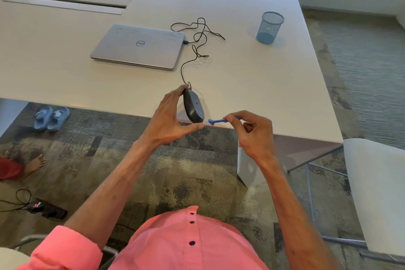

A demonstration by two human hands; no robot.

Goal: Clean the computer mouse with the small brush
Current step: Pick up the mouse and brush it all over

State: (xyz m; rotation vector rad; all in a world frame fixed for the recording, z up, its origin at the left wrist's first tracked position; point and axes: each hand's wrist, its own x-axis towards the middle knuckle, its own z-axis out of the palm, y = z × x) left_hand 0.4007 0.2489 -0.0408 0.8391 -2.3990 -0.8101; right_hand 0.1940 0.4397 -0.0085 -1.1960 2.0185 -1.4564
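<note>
The right grip pinches the small blue brush between thumb and forefinger, its bristle end just beside the computer mouse. The left grip holds the mouse on edge, thumb against fingertips, above the worktop edge. The mouse cable runs to the closed laptop.

1. The only view comes from a wide-angle camera on the person's head, facing forward and steeply down over their pink shirt.
2. The left hand and right hand sit near mid-frame, close to the lens.
3. Beyond the hands the white table stretches to the top edge.
4. Below the hands lies the carpet.
</note>
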